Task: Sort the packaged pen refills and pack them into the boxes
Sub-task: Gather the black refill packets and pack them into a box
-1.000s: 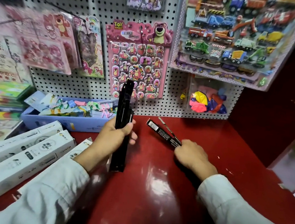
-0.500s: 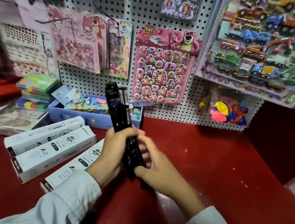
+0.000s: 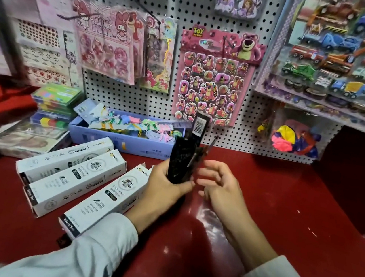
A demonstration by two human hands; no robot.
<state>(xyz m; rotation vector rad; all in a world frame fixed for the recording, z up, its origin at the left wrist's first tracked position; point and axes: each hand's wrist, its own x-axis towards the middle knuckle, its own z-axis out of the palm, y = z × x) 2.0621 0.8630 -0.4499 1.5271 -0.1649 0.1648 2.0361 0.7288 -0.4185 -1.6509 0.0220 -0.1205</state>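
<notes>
Red counter (image 3: 282, 222): my left hand (image 3: 165, 190) grips the upright refill bundle (image 3: 184, 159); my right hand (image 3: 219, 185), having added its refill, hangs empty, fingers loose, beside it. Boxes (image 3: 102, 200) next, I reckon.

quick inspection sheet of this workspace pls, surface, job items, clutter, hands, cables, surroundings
surface: glossy red counter, reflections on it.
job's things: bundle of black refill packs held upright; three white boxes lying side by side to its left, ends toward the person.
clutter: blue tray of pastel items against the wall; stacked coloured packs far left.
grippers: left hand grips the bundle's lower part; right hand beside it, fingers loosely curled, holding nothing.
cables: nothing seen.
surroundings: white pegboard with a pink bear sticker sheet, toy trucks pack, balloons bag.
</notes>
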